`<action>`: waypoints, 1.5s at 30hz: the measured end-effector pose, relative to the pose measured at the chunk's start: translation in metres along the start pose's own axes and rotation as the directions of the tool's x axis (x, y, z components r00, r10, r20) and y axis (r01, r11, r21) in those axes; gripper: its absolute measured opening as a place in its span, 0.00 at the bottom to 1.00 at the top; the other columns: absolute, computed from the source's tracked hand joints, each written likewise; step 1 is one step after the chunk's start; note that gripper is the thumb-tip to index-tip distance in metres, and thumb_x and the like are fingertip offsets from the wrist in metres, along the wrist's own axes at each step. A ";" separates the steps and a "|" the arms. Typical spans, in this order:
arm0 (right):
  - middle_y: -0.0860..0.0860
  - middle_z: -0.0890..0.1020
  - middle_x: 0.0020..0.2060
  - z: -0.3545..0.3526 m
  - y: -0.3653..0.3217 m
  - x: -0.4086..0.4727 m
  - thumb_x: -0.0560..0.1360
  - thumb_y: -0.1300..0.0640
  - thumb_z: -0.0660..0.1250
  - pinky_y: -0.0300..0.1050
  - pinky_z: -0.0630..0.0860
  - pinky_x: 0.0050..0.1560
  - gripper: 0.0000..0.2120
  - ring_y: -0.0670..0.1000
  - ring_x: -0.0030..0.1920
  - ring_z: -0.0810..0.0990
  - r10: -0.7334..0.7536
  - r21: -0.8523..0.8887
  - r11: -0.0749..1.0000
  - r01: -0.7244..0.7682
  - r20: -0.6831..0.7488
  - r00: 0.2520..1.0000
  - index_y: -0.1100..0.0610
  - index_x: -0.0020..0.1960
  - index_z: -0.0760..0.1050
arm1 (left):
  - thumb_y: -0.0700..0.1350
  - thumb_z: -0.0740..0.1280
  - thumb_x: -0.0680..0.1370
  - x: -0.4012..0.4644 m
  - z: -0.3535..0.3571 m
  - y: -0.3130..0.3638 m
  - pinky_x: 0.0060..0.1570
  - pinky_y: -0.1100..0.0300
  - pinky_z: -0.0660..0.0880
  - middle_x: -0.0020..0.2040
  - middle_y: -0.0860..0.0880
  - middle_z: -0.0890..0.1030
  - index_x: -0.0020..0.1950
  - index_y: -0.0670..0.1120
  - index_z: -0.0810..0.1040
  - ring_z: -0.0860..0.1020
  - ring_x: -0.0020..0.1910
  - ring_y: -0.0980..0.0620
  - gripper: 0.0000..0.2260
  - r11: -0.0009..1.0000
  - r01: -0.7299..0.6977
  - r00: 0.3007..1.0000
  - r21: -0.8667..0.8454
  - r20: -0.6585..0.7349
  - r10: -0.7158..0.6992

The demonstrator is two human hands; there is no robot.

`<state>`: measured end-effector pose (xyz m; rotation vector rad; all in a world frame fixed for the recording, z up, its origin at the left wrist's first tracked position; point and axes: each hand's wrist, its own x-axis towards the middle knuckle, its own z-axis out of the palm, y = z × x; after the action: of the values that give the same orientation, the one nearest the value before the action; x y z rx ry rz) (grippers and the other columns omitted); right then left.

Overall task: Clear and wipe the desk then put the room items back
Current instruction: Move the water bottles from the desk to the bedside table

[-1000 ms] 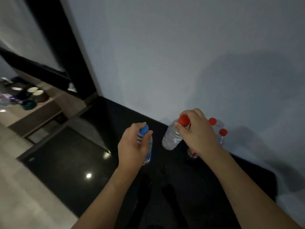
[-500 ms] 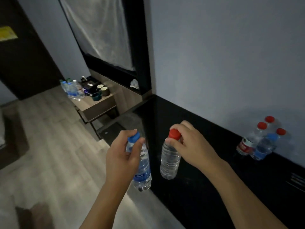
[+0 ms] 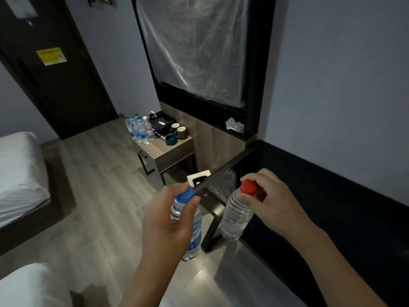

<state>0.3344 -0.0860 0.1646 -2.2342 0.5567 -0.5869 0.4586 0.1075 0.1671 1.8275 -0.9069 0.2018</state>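
Two hands are seen, a left hand and a right hand. Two water bottles are held, one per hand: one blue-capped bottle and one red-capped bottle. One small wooden side table is counted by the wall. On it, a cluster of bottles is seen, at least four; the exact number cannot be told. Three cups are counted there: two with pale insides and one teal. One black tissue box is counted. One crumpled white cloth is seen on the ledge. One dark door is counted, with one yellow notice on it.
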 end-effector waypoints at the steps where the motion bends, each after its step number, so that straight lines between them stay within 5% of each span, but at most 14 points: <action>1: 0.37 0.72 0.48 0.012 -0.005 0.009 0.73 0.47 0.71 0.31 0.69 0.45 0.13 0.37 0.50 0.73 0.006 0.017 1.000 -0.006 -0.006 1.000 0.44 0.56 0.74 | 0.61 0.65 0.74 0.005 -0.007 -0.012 0.44 0.53 0.81 0.52 0.64 0.77 0.52 0.68 0.70 0.77 0.52 0.62 0.08 1.000 0.010 1.000 0.002 0.007 -0.010; 4: 0.37 0.72 0.48 0.047 -0.014 0.041 0.73 0.48 0.72 0.33 0.70 0.45 0.12 0.38 0.49 0.74 0.015 0.045 0.999 -0.015 -0.021 1.000 0.44 0.55 0.75 | 0.62 0.64 0.76 0.021 -0.022 -0.055 0.45 0.49 0.81 0.52 0.63 0.77 0.53 0.66 0.71 0.77 0.53 0.59 0.07 0.998 0.067 0.998 -0.021 0.019 -0.067; 9: 0.40 0.73 0.47 0.109 -0.025 0.114 0.72 0.48 0.72 0.35 0.72 0.47 0.12 0.39 0.48 0.74 -0.016 0.015 1.000 0.015 0.072 0.997 0.46 0.54 0.76 | 0.58 0.65 0.72 0.070 -0.039 -0.116 0.47 0.58 0.80 0.50 0.64 0.79 0.52 0.63 0.74 0.78 0.53 0.60 0.10 0.980 0.174 0.984 -0.093 -0.017 -0.176; 15: 0.40 0.72 0.47 0.180 -0.043 0.219 0.72 0.48 0.73 0.38 0.73 0.48 0.12 0.40 0.49 0.74 -0.079 0.039 0.997 0.074 0.149 0.986 0.44 0.53 0.75 | 0.59 0.66 0.71 0.167 -0.081 -0.179 0.48 0.59 0.81 0.50 0.60 0.81 0.52 0.56 0.76 0.79 0.54 0.60 0.13 0.984 0.169 0.986 -0.054 0.023 -0.168; 19: 0.38 0.70 0.48 0.233 -0.069 0.288 0.73 0.45 0.71 0.34 0.71 0.48 0.14 0.38 0.51 0.72 -0.127 0.028 0.992 0.124 0.180 0.976 0.43 0.56 0.72 | 0.52 0.70 0.72 0.221 -0.111 -0.230 0.48 0.70 0.76 0.51 0.54 0.82 0.52 0.55 0.76 0.81 0.54 0.52 0.09 0.987 0.152 0.986 -0.048 -0.055 -0.155; 21: 0.37 0.70 0.48 0.256 -0.082 0.317 0.73 0.44 0.70 0.34 0.71 0.47 0.14 0.36 0.53 0.70 -0.148 0.023 0.989 0.146 0.210 0.966 0.42 0.57 0.71 | 0.51 0.72 0.75 0.240 -0.126 -0.255 0.48 0.68 0.76 0.51 0.54 0.82 0.52 0.56 0.76 0.81 0.55 0.51 0.08 0.985 0.160 0.982 -0.071 -0.094 -0.166; 23: 0.36 0.69 0.48 0.278 -0.089 0.344 0.73 0.44 0.70 0.34 0.73 0.48 0.15 0.36 0.53 0.69 -0.141 0.013 0.990 0.142 0.232 0.963 0.41 0.57 0.70 | 0.51 0.73 0.75 0.258 -0.138 -0.287 0.50 0.63 0.77 0.51 0.55 0.82 0.52 0.56 0.77 0.81 0.55 0.51 0.08 0.982 0.180 0.977 -0.062 -0.104 -0.186; 27: 0.38 0.71 0.47 0.327 -0.104 0.397 0.73 0.45 0.71 0.35 0.71 0.48 0.13 0.39 0.50 0.72 -0.080 -0.008 0.996 0.086 0.286 0.955 0.42 0.55 0.72 | 0.49 0.72 0.72 0.297 -0.156 -0.356 0.48 0.70 0.76 0.48 0.60 0.81 0.51 0.54 0.78 0.80 0.51 0.58 0.09 0.967 0.251 0.961 -0.053 -0.103 -0.255; 33: 0.39 0.71 0.47 0.403 -0.133 0.466 0.73 0.43 0.70 0.40 0.74 0.50 0.13 0.41 0.48 0.73 0.000 -0.152 0.987 0.056 0.345 0.939 0.43 0.55 0.73 | 0.46 0.73 0.75 0.383 -0.195 -0.438 0.50 0.70 0.74 0.49 0.63 0.79 0.53 0.57 0.76 0.78 0.53 0.60 0.10 0.979 0.201 0.974 -0.015 0.107 -0.198; 38: 0.39 0.72 0.48 0.429 -0.139 0.523 0.73 0.46 0.71 0.35 0.72 0.47 0.13 0.40 0.49 0.73 0.065 -0.177 0.984 -0.026 0.223 0.973 0.44 0.56 0.74 | 0.47 0.71 0.75 0.465 -0.208 -0.496 0.54 0.62 0.74 0.52 0.63 0.79 0.57 0.58 0.76 0.77 0.55 0.58 0.13 0.994 0.110 0.970 -0.013 0.219 -0.104; 45: 0.37 0.71 0.49 0.471 -0.093 0.620 0.74 0.45 0.69 0.36 0.74 0.52 0.13 0.40 0.51 0.73 0.209 -0.224 0.961 -0.161 0.210 0.955 0.41 0.57 0.71 | 0.45 0.73 0.75 0.553 -0.162 -0.594 0.57 0.62 0.74 0.53 0.65 0.80 0.56 0.61 0.78 0.77 0.56 0.63 0.14 0.970 0.242 0.918 -0.032 0.332 -0.218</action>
<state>1.1147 -0.1092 0.0916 -2.3663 0.7229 -0.1737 1.2829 0.0795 0.0957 1.9133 -0.8998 -0.2880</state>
